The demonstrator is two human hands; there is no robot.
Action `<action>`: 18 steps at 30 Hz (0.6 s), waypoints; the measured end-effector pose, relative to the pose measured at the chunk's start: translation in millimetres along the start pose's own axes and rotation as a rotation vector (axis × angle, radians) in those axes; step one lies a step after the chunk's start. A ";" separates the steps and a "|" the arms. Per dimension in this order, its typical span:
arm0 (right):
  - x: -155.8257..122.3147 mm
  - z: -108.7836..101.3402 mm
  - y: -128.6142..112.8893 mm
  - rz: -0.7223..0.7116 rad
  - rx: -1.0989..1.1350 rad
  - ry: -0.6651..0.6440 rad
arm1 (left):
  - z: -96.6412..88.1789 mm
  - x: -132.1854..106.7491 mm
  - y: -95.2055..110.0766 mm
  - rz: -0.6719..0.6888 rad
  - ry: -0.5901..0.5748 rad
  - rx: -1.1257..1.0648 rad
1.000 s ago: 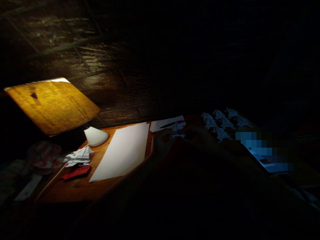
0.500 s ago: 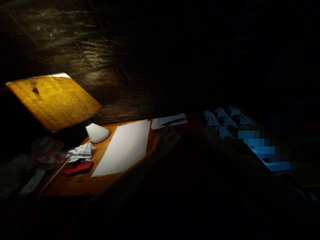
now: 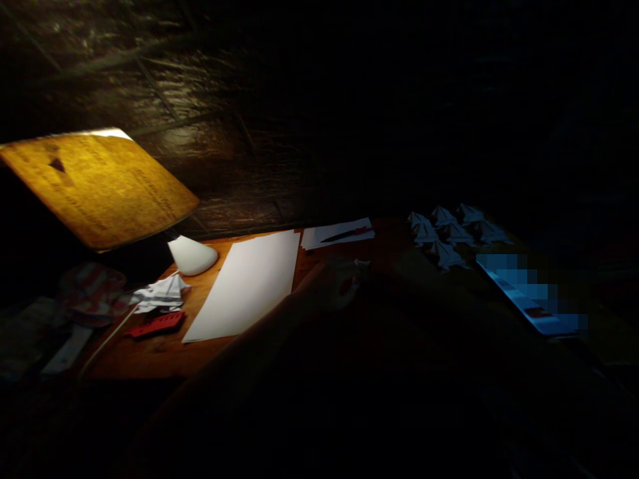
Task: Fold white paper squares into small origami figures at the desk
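Observation:
The scene is very dark. My left hand hovers over the wooden table, just right of a large white sheet. Its fingers are curled, and a small white bit of folded paper shows at the fingertips. My right hand is only a dim shape right of that paper; its fingers cannot be made out. Several folded white paper figures lie in a cluster further right.
Smaller white sheets with a dark red-ended tool on top lie behind my left hand. At the left are a white cone, a lit yellow board, crumpled paper and a red object. A glowing blue strip lies at the right.
Both hands have drawn back from the small sheets towards me. The folded piece seen between them earlier now shows only as a small bit at my left fingertips.

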State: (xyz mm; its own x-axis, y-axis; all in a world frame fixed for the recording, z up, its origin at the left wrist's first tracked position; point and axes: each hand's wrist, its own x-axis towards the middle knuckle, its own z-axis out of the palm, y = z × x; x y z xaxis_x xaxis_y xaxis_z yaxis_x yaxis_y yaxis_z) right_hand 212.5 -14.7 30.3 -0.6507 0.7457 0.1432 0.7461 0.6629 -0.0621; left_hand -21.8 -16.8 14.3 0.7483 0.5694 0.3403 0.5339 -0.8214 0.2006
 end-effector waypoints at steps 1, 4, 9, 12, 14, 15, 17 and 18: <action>-0.1 0.7 0.1 0.000 -0.008 -0.011 | 0.0 0.0 0.3 -0.003 -0.005 0.020; -0.8 1.5 0.3 -0.006 -0.022 -0.031 | 1.8 -0.2 1.2 -0.009 0.002 0.057; -1.8 -2.4 -3.8 -0.017 -0.035 -0.013 | 4.6 0.3 8.6 -0.034 -0.007 0.118; -1.3 -4.8 -7.8 -0.007 -0.038 -0.044 | 5.1 1.2 13.5 -0.083 -0.030 0.156; -0.7 -5.1 -9.5 -0.013 -0.034 -0.059 | 5.1 1.8 15.6 -0.125 -0.035 0.170; -0.4 -4.8 -9.8 -0.013 -0.029 -0.059 | 5.1 1.9 16.6 -0.145 -0.035 0.173; -0.1 -3.4 -9.4 -0.008 -0.008 -0.040 | 4.9 2.4 18.4 -0.178 -0.035 0.166; -0.1 -2.5 -8.9 -0.002 0.009 -0.030 | 4.7 2.7 19.4 -0.194 -0.033 0.155</action>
State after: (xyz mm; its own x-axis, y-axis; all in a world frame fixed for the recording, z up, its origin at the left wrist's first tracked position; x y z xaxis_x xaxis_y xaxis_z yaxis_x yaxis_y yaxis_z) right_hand 206.3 -20.8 33.2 -0.6563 0.7459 0.1137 0.7435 0.6650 -0.0711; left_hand -7.6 -31.1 14.8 0.6369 0.7189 0.2783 0.7211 -0.6832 0.1147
